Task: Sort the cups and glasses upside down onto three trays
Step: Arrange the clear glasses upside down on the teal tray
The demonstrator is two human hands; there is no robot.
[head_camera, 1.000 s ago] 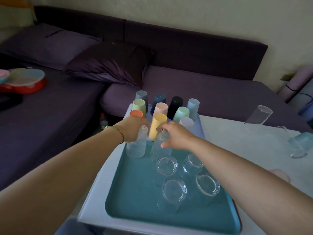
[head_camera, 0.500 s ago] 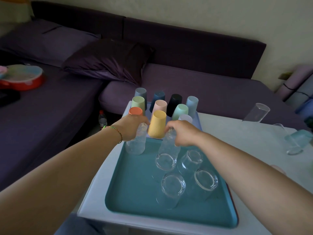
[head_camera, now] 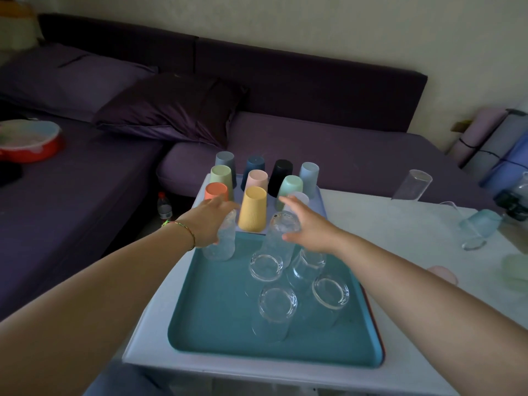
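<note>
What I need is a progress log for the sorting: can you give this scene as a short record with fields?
Teal tray: six clear glasses, upside down
Far tray: ten coloured cups, upside down
Left hand: open, at the far-left tall glass
Right hand: open, beside the middle tall glass
Loose on table: clear glass, bluish glass, pale green cup

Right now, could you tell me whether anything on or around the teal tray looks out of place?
Nothing looks spilled or broken. The clear glasses on the teal tray stand upside down. What stands out is a clear glass and a teal-tinted glass sitting on the white table, off any tray.
</note>
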